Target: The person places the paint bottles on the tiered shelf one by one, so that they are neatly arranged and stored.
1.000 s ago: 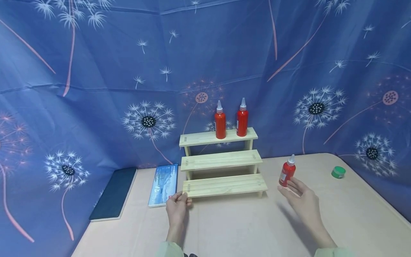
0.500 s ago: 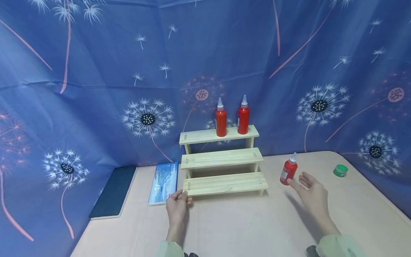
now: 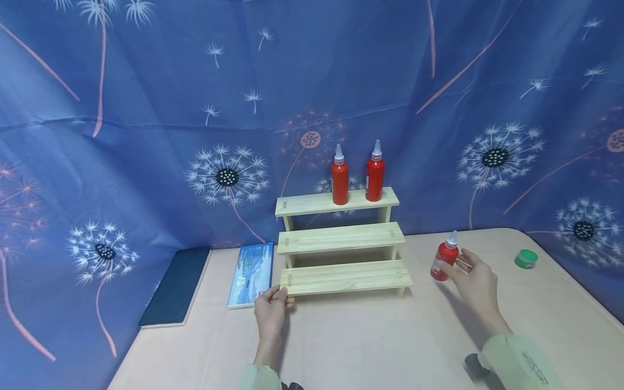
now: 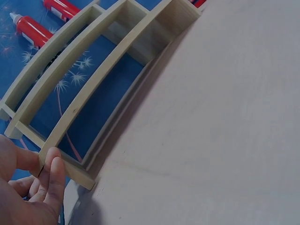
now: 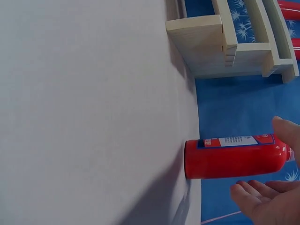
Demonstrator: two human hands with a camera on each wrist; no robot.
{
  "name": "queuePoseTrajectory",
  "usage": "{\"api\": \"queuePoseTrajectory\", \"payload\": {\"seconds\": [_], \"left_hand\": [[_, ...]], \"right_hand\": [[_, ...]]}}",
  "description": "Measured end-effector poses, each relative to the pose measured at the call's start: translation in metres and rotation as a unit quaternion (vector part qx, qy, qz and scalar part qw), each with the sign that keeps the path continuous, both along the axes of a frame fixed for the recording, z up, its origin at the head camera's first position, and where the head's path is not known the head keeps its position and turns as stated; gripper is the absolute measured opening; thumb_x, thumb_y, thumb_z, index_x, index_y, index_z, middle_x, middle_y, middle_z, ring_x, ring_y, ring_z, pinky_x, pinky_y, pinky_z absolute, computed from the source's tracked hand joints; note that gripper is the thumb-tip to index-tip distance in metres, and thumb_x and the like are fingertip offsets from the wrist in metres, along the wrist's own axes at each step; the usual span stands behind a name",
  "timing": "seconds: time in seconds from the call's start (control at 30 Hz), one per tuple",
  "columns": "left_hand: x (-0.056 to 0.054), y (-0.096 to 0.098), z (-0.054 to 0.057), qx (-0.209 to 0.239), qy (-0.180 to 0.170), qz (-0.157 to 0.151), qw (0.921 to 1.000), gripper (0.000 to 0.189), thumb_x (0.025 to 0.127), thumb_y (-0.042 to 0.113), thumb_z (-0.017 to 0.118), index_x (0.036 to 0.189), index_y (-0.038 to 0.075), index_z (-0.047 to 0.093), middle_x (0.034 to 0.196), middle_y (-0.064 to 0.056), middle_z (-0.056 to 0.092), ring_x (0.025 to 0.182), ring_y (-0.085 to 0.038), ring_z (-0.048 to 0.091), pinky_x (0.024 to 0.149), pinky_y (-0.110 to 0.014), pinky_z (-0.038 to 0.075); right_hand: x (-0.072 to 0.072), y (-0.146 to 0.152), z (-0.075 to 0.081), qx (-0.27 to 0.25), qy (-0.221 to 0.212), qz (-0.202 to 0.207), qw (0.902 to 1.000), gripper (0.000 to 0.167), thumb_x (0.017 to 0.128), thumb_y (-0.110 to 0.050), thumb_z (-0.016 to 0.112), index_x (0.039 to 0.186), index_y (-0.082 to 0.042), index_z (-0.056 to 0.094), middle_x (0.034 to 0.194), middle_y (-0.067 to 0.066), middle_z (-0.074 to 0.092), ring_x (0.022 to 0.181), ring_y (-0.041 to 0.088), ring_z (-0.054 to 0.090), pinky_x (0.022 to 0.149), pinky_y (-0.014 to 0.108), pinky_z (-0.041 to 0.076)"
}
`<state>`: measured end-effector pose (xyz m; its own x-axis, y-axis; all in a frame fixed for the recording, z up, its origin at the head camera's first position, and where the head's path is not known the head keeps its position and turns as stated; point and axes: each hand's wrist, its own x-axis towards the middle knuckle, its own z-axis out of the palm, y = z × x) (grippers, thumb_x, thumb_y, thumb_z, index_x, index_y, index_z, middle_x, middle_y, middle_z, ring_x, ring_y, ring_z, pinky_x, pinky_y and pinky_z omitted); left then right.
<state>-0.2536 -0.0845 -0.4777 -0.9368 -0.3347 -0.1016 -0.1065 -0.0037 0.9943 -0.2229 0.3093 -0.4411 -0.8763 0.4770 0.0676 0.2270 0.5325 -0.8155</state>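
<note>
My left hand (image 3: pixel 271 314) pinches the front left end of the lowest board of a three-step wooden display rack (image 3: pixel 347 277), thumb and fingers on opposite faces of the board (image 4: pixel 70 115). To the right of the rack, a red squeeze bottle (image 3: pixel 444 262) with a clear pointed cap stands upright on the table. Around its upper part is my right hand (image 3: pixel 475 284), thumb on one side and fingers on the other. In the right wrist view a gap shows between the fingers (image 5: pixel 248 197) and the bottle (image 5: pixel 234 161). Two more red bottles, one left (image 3: pixel 339 184) and one right (image 3: pixel 375 180), stand on the top step.
Left of the rack lie a blue picture-covered box or book (image 3: pixel 251 275) and a dark notebook (image 3: pixel 176 287). A small green-lidded jar (image 3: pixel 526 259) sits at the far right of the table (image 3: pixel 361 341). A blue dandelion-print cloth (image 3: pixel 161 179) hangs behind.
My right hand drew back from the red bottle with fingers spreading, then came closer around it again. The left hand keeps its hold on the rack. The head view has shifted slightly.
</note>
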Motion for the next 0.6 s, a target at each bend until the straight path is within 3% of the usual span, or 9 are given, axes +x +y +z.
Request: {"api": "queuePoseTrajectory", "payload": {"seconds": [0.23, 0.43, 0.6], "left_hand": [[0.000, 0.000, 0.001, -0.005, 0.002, 0.001, 1.0000, 0.027, 0.094, 0.000, 0.059, 0.116, -0.016, 0.059, 0.078, -0.013, 0.068, 0.057, -0.012, 0.065, 0.058, -0.027, 0.062], [0.000, -0.001, 0.001, -0.001, 0.002, 0.001, 1.0000, 0.027, 0.094, 0.001, 0.059, 0.116, -0.016, 0.059, 0.078, -0.012, 0.068, 0.057, -0.011, 0.064, 0.059, -0.027, 0.063], [0.000, 0.000, 0.000, -0.001, 0.005, -0.002, 1.0000, 0.027, 0.094, 0.000, 0.059, 0.116, -0.016, 0.059, 0.078, -0.013, 0.067, 0.058, -0.012, 0.065, 0.059, -0.028, 0.063]], "right_hand": [[-0.015, -0.001, 0.000, -0.013, -0.001, -0.009, 0.9999, 0.085, 0.091, -0.036, 0.069, 0.151, 0.003, 0.024, 0.143, 0.033, 0.040, 0.128, 0.052, 0.042, 0.101, 0.063, 0.045], [-0.025, 0.000, -0.006, 0.009, 0.018, -0.017, 0.9997, 0.083, 0.087, -0.033, 0.074, 0.148, 0.005, 0.033, 0.140, 0.032, 0.045, 0.127, 0.051, 0.045, 0.095, 0.062, 0.049], [-0.027, 0.001, -0.008, 0.003, 0.005, -0.021, 0.9998, 0.072, 0.088, -0.023, 0.073, 0.143, 0.008, 0.039, 0.137, 0.033, 0.048, 0.126, 0.051, 0.046, 0.101, 0.063, 0.045]]}}
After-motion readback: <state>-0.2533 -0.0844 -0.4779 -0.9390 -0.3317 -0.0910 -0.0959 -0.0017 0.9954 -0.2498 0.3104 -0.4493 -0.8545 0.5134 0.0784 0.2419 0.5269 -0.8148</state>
